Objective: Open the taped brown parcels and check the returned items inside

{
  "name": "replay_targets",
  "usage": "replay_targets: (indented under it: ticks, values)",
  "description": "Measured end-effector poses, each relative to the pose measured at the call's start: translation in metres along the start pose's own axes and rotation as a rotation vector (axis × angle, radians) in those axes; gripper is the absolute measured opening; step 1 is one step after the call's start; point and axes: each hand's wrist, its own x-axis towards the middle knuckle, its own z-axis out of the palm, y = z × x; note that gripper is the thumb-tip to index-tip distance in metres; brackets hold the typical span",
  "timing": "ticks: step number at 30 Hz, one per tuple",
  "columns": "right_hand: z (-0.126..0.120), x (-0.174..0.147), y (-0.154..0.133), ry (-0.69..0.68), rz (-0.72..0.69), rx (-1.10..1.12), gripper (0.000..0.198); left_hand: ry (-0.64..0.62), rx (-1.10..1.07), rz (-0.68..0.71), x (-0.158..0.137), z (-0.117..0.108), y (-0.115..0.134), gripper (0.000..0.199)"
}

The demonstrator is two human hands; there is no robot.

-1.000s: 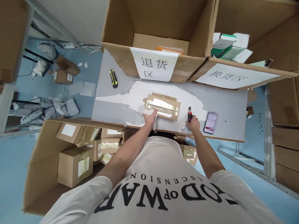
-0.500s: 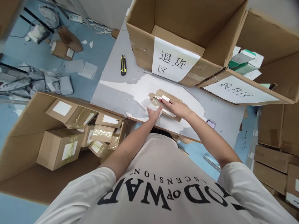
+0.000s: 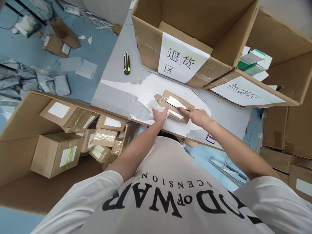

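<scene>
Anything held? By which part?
Right hand: the red cutter, by its handle. Left hand: at the box's near-left corner, amid crumpled white wrap; whether it grips either can't be told.

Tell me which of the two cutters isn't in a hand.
The black-and-yellow cutter, lying on the left part of the grey table. The red-marked cutter is instead in the right hand, at the small taped box.

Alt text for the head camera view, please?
Someone's right hand holds a red-and-black utility knife over a small brown cardboard box; the left hand is at its near left corner, beside crumpled white wrapping.
</scene>
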Motion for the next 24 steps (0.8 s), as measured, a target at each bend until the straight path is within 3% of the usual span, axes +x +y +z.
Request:
replay_targets:
  ticks: [3,6,15,18,20,24]
  values:
    - [0.018,-0.033,0.029,-0.016,0.074,-0.023,0.07,0.098,0.135,-0.056,-0.002,0.001,0.004,0.09]
    - [0.036,-0.06,0.047,-0.015,0.138,0.018,0.073,0.117,0.189,-0.076,-0.004,0.001,0.008,0.088]
    - [0.055,-0.095,0.055,0.071,0.167,0.103,0.073,0.082,0.229,-0.041,-0.003,-0.005,0.008,0.091]
    - [0.087,-0.11,0.066,0.227,0.258,0.305,0.061,0.025,0.195,0.006,0.0,-0.009,0.002,0.097]
    - [0.121,-0.105,0.068,0.387,0.417,0.534,0.051,-0.003,0.197,0.019,0.002,-0.011,-0.001,0.1]
    - [0.196,-0.056,0.052,0.687,0.792,1.172,0.049,0.013,0.311,-0.025,0.002,-0.016,0.002,0.104]
